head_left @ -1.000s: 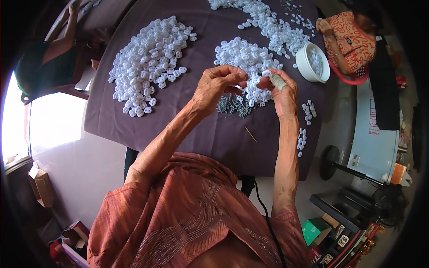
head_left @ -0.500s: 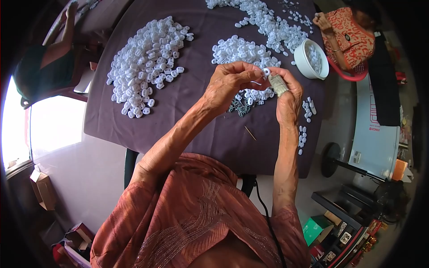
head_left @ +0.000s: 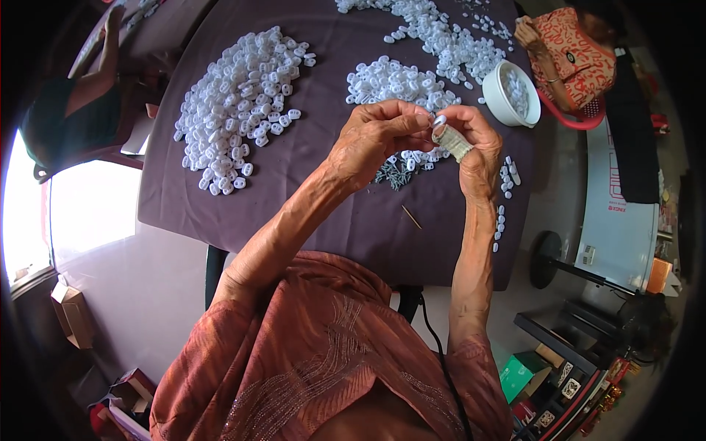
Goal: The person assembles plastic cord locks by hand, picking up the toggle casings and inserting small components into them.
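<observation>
The person's right hand [head_left: 479,151] has its fingers clamped on a little white piece [head_left: 440,120], up over the bench [head_left: 323,209] near a heap of white bits [head_left: 397,81]. Left hand [head_left: 368,141] has fingers pinched together right beside it, can't tell on what.

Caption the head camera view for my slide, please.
Right hand holding a small white piece, left hand close beside it, over a dark tablecloth heaped with white pieces.

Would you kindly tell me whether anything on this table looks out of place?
Only the thin stick stands out slightly: it lies alone, slanted, on the dark cloth, apart from the heaped white pieces.
</observation>
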Demonstrator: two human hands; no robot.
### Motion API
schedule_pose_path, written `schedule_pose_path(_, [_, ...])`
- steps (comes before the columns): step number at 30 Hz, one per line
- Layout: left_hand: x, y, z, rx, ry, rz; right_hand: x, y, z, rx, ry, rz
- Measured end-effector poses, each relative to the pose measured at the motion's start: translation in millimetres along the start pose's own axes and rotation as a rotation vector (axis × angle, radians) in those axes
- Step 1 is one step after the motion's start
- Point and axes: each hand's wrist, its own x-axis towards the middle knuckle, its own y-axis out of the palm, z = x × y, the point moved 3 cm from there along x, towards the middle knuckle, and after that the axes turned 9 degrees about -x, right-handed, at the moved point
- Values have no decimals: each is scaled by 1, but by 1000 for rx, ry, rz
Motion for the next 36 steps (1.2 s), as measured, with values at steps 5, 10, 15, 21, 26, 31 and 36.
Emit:
schedule_pose_path(5, [-1, 5, -4, 6, 27, -37, 0, -6, 4, -53, -33, -60])
schedule_pose_path(10, [-4, 8, -5, 91, 37, -31, 0, -9, 6, 16, 0, -87])
schedule_pose_path(15, [-6, 15, -9, 175, 52, -37, 1, -9, 4, 147, 56, -120])
schedule_pose_path(21, [-7, 17, -10, 296, 123, -9, -2, -11, 4, 298, 107, -109])
schedule_pose_path(26, [-7, 23, -8, 355, 155, 2, -4, -10, 12, 251, 95, -180])
schedule_pose_path(31, [-7, 25, -9, 446, 170, -4, -8, -8, 21, 144, 62, -202])
schedule_pose_path(36, [-7, 26, -8, 458, 176, 1, -9, -7, 25, 93, 43, -202])
